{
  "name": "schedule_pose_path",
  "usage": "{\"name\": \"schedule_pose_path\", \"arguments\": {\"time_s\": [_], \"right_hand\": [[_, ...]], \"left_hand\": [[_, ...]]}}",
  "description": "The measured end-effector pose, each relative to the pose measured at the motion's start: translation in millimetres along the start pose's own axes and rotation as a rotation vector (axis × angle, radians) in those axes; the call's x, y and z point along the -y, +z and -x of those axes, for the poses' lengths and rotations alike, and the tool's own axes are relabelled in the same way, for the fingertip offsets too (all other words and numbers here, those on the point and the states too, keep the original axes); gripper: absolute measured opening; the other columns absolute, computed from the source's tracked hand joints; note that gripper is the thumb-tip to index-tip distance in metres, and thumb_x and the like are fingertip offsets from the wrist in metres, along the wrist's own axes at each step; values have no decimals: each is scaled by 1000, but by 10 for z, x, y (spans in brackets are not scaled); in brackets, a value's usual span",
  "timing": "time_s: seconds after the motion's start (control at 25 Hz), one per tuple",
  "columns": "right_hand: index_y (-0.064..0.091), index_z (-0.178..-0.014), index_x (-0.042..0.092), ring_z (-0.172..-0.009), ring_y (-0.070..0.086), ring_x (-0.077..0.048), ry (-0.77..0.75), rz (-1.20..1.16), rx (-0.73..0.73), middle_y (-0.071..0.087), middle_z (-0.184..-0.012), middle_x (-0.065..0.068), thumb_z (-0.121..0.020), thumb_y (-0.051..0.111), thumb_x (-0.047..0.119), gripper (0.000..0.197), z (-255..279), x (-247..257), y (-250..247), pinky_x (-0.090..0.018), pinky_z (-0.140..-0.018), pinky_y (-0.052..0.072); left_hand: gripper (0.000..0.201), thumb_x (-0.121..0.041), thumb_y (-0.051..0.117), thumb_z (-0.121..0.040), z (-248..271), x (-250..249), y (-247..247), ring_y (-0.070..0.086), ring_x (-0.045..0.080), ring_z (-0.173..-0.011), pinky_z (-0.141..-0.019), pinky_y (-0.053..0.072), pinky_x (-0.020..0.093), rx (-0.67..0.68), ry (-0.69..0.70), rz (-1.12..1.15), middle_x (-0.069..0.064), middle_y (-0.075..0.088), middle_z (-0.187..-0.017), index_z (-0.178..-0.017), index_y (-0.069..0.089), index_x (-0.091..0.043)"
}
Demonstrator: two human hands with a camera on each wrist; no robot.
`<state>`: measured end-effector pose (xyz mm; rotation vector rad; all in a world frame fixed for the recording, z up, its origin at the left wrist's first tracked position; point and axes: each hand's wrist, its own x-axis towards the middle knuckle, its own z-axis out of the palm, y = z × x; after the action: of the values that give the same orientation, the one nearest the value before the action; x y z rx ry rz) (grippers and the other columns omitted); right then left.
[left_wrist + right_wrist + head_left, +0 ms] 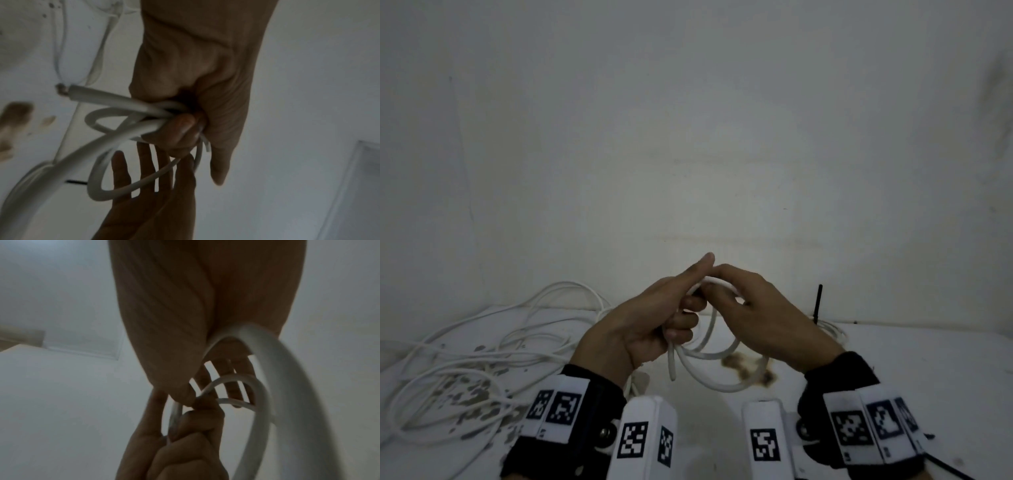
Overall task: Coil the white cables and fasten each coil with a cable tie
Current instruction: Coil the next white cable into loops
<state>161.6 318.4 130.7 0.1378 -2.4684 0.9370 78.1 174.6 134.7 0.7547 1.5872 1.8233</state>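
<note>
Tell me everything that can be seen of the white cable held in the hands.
The white cable looks round, smooth and plastic-coated. It is gathered into several loose loops over the table. The left hand grips the gathered loops; a free end hangs below it. The right hand lays straight fingers against the loops.

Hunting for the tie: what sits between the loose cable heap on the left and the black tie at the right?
Head view: the left hand gripping the coil and the right hand touching it, over a brown stain.
</note>
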Motion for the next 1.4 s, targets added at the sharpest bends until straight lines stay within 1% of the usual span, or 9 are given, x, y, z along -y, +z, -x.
{"name": "schedule_pose_path", "arguments": {"time_s": [0.12,0.32,0.56,0.72,0.88,1.0,1.12,1.24,1.4], "right_hand": [[68,-105,27,-78,60,-8,-31,-93,-44,67,-86,13,-101,51,39,22,-23,-23,28,-44,-79,55],[66,-99,7,-52,47,-16,147,-564,-101,48,-66,-3,-101,56,23,19,-29,-42,39,-38,-54,55],[58,-97,11,-45,41,-16,185,-749,-191,40,-55,-3,-101,53,18,10,-65,4,159,-33,-46,48],[61,-94,12,-45,38,-12,216,-759,-284,36,-53,0,-97,58,44,33,-75,73,221,-30,-48,48],[55,-86,10,-44,30,-13,264,-874,-426,29,-52,0,-98,53,48,40,-88,122,280,-29,-45,43],[51,-80,13,-44,31,-13,285,-870,-461,29,-53,1,-99,50,50,42,-86,128,266,-28,-45,39],[50,-70,18,-43,33,-12,307,-850,-493,30,-55,-1,-99,50,51,44,-86,128,286,-26,-45,41],[56,-74,16,-47,38,-16,324,-886,-397,35,-55,-2,-100,52,45,40,-89,94,271,-30,-49,46],[60,-85,9,-43,39,-18,502,-1099,-64,43,-53,-3,-100,49,33,30,-68,78,74,-30,-49,45]], "left_hand": [[17,-9,74,-74,-3,29,-28,20,1,-31,-33,15,13,66,32,193,-5,28,-60,-74,58,-13],[19,3,59,-72,-106,43,24,30,3,-32,-36,33,14,39,-6,403,-8,33,-52,-86,55,-9],[19,-14,62,-83,-200,40,90,24,4,-36,-37,24,17,-271,8,378,-10,31,-52,-68,52,-19],[23,-25,65,-82,-180,33,80,20,4,-36,-34,20,16,-227,13,379,-11,25,-49,-63,52,-18],[22,-32,68,-78,-167,-5,59,29,4,-31,-34,25,14,-88,23,519,-10,34,-44,-76,61,-11],[33,-37,62,-85,-120,-13,15,38,4,-38,-44,39,17,18,68,556,-9,42,-51,-91,66,-5],[40,-46,53,-95,-107,-3,79,36,8,-42,-54,47,26,-57,102,403,-6,33,-51,-91,69,-9],[45,-51,51,-96,-96,-3,137,22,7,-40,-42,35,22,-198,99,237,-5,22,-53,-88,68,-11],[54,-64,51,-90,-80,17,90,20,10,-44,-40,21,22,-267,115,-36,-5,23,-55,-80,59,-12]]}}
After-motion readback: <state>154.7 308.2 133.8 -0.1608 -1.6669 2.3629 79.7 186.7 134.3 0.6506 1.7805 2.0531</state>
